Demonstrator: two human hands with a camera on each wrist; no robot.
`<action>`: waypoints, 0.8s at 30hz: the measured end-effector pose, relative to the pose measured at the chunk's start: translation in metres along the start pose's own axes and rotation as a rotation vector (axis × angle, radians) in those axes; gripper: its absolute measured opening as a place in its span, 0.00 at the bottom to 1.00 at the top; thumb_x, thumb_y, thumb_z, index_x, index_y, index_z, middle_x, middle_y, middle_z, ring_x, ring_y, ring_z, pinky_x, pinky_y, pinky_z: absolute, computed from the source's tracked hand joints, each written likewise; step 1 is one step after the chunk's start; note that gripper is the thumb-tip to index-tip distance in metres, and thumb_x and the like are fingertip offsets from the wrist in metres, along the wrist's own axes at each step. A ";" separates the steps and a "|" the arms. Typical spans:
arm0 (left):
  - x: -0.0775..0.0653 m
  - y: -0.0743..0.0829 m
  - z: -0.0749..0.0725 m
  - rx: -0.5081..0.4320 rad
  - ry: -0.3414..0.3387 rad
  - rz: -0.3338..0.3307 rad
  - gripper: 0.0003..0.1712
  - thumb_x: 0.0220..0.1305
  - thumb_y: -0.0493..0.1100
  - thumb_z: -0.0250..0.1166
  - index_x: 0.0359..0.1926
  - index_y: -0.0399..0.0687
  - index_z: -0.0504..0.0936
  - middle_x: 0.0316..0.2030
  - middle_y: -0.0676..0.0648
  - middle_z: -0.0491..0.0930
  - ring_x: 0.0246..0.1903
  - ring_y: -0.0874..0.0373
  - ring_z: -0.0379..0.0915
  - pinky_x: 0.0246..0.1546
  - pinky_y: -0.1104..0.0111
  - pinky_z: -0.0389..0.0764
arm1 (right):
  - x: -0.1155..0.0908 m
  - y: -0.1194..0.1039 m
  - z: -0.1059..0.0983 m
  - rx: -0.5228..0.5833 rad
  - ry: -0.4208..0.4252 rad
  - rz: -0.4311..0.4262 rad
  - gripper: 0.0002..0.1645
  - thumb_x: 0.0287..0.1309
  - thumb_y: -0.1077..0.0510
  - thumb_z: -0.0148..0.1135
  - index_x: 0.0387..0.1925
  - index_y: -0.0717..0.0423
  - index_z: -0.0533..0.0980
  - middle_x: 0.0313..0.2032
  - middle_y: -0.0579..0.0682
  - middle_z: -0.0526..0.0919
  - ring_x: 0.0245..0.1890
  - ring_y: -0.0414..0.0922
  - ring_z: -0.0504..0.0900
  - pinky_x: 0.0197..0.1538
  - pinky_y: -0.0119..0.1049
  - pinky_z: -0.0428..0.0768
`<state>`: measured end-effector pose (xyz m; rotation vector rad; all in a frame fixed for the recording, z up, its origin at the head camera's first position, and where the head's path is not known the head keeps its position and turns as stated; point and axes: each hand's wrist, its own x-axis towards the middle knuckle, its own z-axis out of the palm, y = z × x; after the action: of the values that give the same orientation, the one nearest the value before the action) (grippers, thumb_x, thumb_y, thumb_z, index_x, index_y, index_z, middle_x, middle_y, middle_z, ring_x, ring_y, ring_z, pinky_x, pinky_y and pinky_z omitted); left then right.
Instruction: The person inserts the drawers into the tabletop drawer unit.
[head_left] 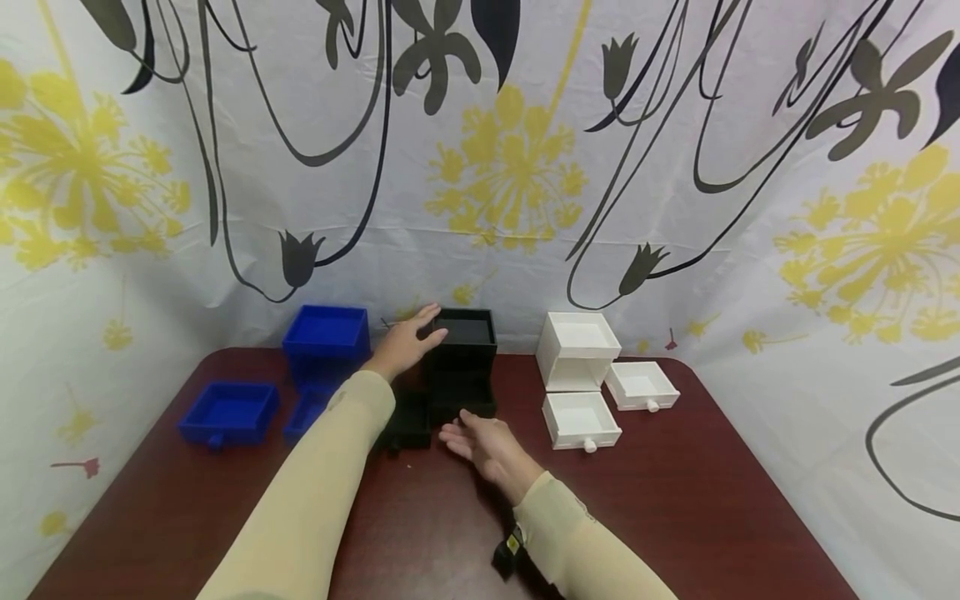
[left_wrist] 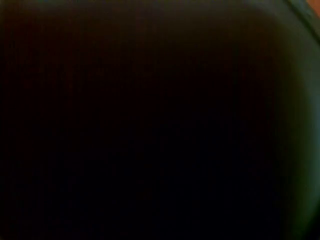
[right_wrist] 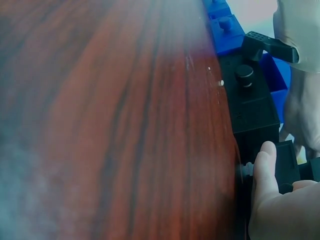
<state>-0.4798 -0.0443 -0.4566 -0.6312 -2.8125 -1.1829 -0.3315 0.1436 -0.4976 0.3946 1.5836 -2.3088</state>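
Note:
In the head view, a black cabinet (head_left: 466,327) stands at the back middle of the table. My left hand (head_left: 405,343) is at its upper left side, fingers straight and thumb spread near the top edge. Low in front of the cabinet is my right hand (head_left: 487,446), its fingers loosely extended and the thumb raised. The right wrist view shows that thumb (right_wrist: 265,167) beside a black front; finger contact is unclear. A black drawer (right_wrist: 252,102) with a round knob (right_wrist: 244,75) sits left of the cabinet. The left wrist view is almost wholly dark.
At left stand a blue cabinet (head_left: 326,327) and two blue drawers, one farther left (head_left: 228,414) and one in front (head_left: 306,410). To the right are a white cabinet (head_left: 555,358) and two white drawers, one in front (head_left: 581,419) and one beside (head_left: 642,385). Patterned cloth (head_left: 480,192) hangs behind.

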 end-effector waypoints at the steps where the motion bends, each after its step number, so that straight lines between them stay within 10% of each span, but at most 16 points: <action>1: 0.000 0.000 0.000 0.002 0.000 -0.001 0.41 0.73 0.71 0.50 0.80 0.67 0.56 0.79 0.62 0.49 0.77 0.51 0.50 0.74 0.48 0.55 | 0.000 0.000 0.000 0.001 0.002 -0.001 0.18 0.77 0.56 0.53 0.52 0.70 0.73 0.43 0.61 0.87 0.42 0.48 0.89 0.49 0.39 0.85; 24: -0.001 0.001 -0.001 -0.006 0.007 0.004 0.40 0.74 0.70 0.50 0.80 0.65 0.56 0.79 0.61 0.50 0.77 0.51 0.50 0.74 0.48 0.54 | 0.013 0.002 0.001 0.020 0.005 0.010 0.21 0.78 0.55 0.52 0.56 0.72 0.71 0.46 0.62 0.86 0.43 0.48 0.88 0.52 0.41 0.84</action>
<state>-0.4791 -0.0445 -0.4559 -0.6322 -2.8016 -1.1916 -0.3429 0.1407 -0.5038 0.4127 1.5583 -2.3197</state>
